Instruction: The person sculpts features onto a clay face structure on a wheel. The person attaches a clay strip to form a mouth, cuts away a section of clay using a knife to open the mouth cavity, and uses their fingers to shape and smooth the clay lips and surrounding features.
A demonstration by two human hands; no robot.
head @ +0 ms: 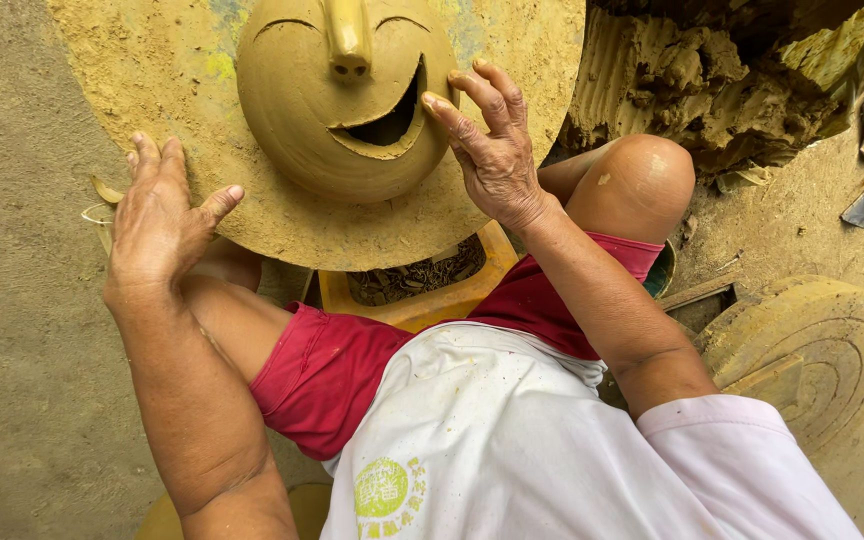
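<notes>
At the top centre of the view a round clay face (pixel 337 100) lies on a flat round board (pixel 252 215) that is dusted with dry clay. It is a smooth dome with two thin curved eyes, a long nose and a wide cut-out smiling mouth.

The right hand (pixel 492 140) is at about 3 o'clock from the clay face. Its fingers are loosely spread and a little bent, and the fingertips (pixel 437 103) touch the edge of the dome just beside the corner of the mouth. This hand grips nothing; it only presses lightly on the clay.

The left hand (pixel 162 215) lies at about 8 o'clock from the clay face, well apart from it. It is open and flat, palm down, resting on the rim of the round board, with the thumb pointing toward the face. It holds nothing.

Below the board, at 6 o'clock, a yellow crate (pixel 422 300) stands between the knees of the person. At 2 o'clock from the face there is a heap of raw clay (pixel 712 80), and at 4 o'clock a second round disc (pixel 812 350) lies on the ground.
</notes>
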